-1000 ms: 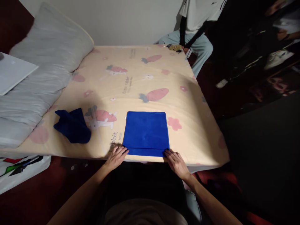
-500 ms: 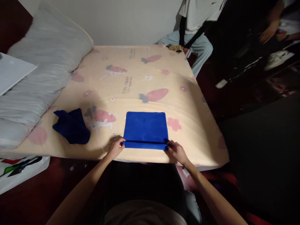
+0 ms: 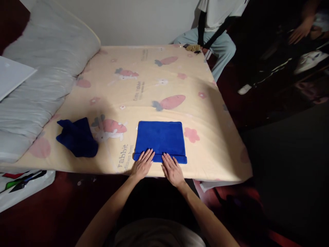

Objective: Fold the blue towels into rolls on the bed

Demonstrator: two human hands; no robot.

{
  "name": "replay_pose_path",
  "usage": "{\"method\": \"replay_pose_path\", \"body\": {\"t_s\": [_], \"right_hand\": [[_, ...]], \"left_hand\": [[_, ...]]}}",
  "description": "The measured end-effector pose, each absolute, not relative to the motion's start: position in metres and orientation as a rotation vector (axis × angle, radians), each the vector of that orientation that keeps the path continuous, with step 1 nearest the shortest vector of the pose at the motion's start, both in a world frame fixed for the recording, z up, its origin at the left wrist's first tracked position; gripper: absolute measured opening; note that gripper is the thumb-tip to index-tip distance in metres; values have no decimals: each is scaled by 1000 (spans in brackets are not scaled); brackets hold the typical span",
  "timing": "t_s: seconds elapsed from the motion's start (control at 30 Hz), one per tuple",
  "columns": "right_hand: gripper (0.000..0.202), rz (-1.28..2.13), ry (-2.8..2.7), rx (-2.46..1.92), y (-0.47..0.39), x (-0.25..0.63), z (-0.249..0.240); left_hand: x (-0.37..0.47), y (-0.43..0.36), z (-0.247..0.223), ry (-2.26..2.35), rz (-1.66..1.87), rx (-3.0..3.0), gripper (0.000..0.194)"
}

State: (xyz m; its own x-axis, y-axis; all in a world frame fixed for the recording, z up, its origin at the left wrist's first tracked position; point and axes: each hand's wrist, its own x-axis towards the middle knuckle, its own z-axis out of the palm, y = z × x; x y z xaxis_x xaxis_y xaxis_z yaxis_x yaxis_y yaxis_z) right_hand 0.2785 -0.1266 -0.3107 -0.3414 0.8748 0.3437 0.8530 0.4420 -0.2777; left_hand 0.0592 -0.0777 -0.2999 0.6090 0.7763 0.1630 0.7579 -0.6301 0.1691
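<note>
A blue cloth lies flat near the front edge of the bed, its near edge folded over into a narrow strip. My left hand rests flat on the left half of that strip, fingers stretched forward. On the right half, my right hand presses down in the same way, palm down. A small gap of the strip shows between the two hands. Further left, a second blue cloth lies crumpled on the sheet, apart from both hands.
The bed sheet has a carrot and rabbit print. A grey quilt is heaped at the left, with a white board on it. A person sits at the far right corner; another person's hand shows further right.
Both hands have let go of the cloth's near corners and moved inward, now lying flat on the strip. The strip now lies folded flatter against the cloth.
</note>
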Motion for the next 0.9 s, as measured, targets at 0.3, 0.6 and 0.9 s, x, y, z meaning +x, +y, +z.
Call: {"method": "replay_pose_path", "body": {"t_s": [0.3, 0.6, 0.9], "right_hand": [[63, -16, -2203, -1618, -147, 329, -304], [47, 193, -2251, -1486, -116, 280, -301], [51, -21, -2067, -1755, -131, 343, -304]], "left_hand": [[29, -89, -282, 1407, 230, 2723, 59], [77, -87, -296, 1248, 309, 2735, 51], [2, -72, -282, 1646, 330, 2638, 60]]}}
